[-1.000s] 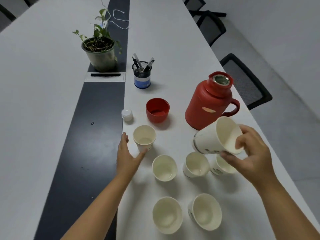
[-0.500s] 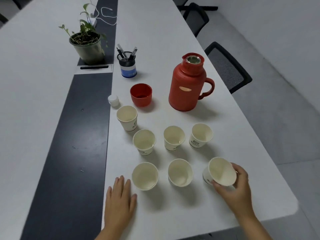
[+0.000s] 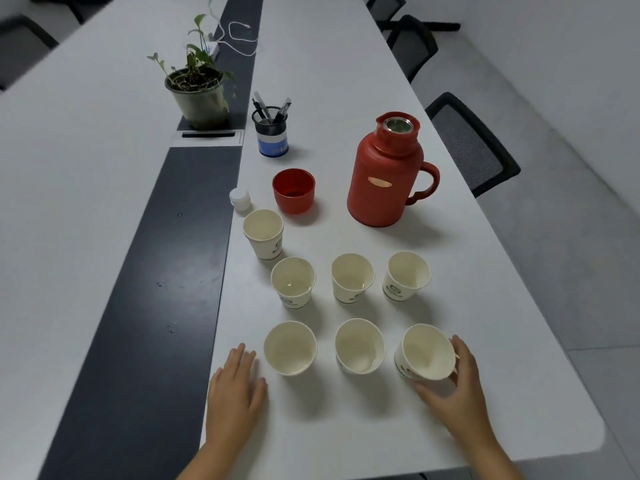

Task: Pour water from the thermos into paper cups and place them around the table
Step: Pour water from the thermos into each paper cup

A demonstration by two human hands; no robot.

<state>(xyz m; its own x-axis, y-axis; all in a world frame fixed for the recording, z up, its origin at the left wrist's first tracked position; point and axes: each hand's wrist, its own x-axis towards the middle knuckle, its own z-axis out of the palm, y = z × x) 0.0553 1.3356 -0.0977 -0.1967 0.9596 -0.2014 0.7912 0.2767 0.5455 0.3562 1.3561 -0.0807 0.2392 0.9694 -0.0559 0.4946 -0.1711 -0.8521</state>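
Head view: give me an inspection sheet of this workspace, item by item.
Surface: white table with a dark centre strip.
Job's things: red thermos, lid off; red lid cup; white stopper; seven paper cups, one alone, the rest in two rows of three.
Clutter: potted plant; pen holder.
Hands: left hand flat on the table; right hand holds the near right cup.
Cables: white cable at the far end.
Surroundings: black chairs along the right side.
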